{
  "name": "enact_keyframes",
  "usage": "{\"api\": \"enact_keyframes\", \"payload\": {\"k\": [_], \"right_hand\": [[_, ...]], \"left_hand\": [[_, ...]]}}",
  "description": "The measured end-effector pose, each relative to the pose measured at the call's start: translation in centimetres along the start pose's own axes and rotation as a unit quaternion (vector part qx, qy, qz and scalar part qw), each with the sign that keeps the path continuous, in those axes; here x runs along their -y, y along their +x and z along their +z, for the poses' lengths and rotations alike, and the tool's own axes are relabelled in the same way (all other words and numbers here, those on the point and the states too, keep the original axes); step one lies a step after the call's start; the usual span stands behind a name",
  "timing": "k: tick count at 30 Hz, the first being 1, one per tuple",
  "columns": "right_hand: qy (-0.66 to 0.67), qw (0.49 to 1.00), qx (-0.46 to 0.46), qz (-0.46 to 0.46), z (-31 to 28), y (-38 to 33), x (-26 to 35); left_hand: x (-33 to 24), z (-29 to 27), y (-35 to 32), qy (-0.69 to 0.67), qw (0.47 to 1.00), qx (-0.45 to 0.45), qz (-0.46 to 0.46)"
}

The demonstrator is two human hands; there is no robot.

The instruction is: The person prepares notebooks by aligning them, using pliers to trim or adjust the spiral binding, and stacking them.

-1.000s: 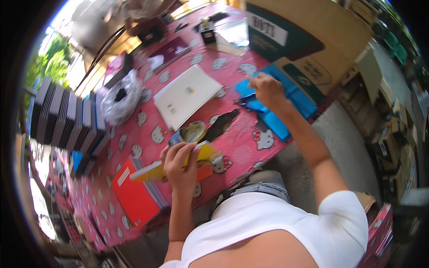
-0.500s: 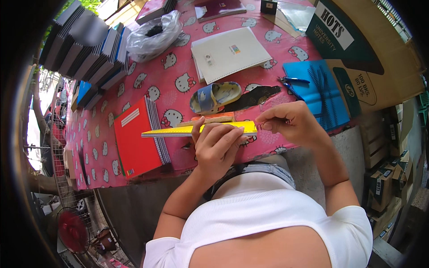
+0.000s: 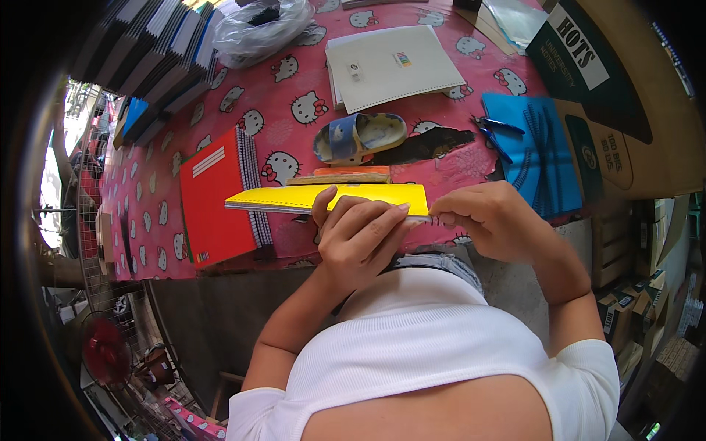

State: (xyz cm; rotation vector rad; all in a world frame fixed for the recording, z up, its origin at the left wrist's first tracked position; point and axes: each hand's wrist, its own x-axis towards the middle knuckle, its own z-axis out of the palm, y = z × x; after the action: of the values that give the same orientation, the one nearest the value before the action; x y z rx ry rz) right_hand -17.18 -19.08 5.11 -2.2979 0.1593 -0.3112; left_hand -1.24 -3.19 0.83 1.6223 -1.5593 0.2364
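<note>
A yellow-covered notebook (image 3: 368, 195) with punched holes along its near long edge is gripped by my left hand (image 3: 357, 239), fingers on the cover and the thumb at the far side. At the notebook's right end, my right hand (image 3: 489, 217) is closed in a pinch. Short dark loops, apparently a thin spiral coil (image 3: 441, 220), show at its fingertips against the punched edge; most of it is hidden. Beyond the notebook lie a wooden block with an orange top (image 3: 349, 175) and a blue-and-yellow slipper (image 3: 357, 138).
To the left lie red notebooks (image 3: 218, 198) with bound spines. Stacked notebooks (image 3: 158, 51) and a plastic bag (image 3: 261, 37) stand at the far left. White punched covers (image 3: 390, 66) lie beyond the slipper. At right, blue sheets (image 3: 515, 110) bear black coils and cutting pliers (image 3: 500, 132), beside a cardboard box (image 3: 632, 140).
My right hand has moved down and in against the notebook's right end, where the loops meet the punched edge. The left hand keeps its hold. The view has shifted slightly.
</note>
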Motion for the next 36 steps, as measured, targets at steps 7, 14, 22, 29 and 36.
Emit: {"api": "enact_keyframes", "payload": {"k": [7,14,22,29,36], "right_hand": [[-0.077,0.983,-0.165,-0.004,0.4,1.5,0.1],[-0.125,0.984,-0.124,-0.026,0.5,1.9,-0.2],[-0.162,0.975,-0.15,-0.031,1.0,2.4,0.2],[-0.159,0.987,-0.015,-0.028,-0.5,3.1,1.4],[-0.313,0.942,0.117,-0.027,4.2,14.1,-10.4]], "left_hand": [[0.3,0.3,3.8,0.104,0.991,-0.005,-0.081],[1.0,0.7,3.0,0.044,0.996,-0.014,-0.08],[0.5,0.8,3.2,0.046,0.993,-0.023,-0.107],[-0.1,0.3,1.8,0.025,0.992,-0.028,-0.122],[0.4,0.3,2.0,0.063,0.994,-0.041,-0.083]]}}
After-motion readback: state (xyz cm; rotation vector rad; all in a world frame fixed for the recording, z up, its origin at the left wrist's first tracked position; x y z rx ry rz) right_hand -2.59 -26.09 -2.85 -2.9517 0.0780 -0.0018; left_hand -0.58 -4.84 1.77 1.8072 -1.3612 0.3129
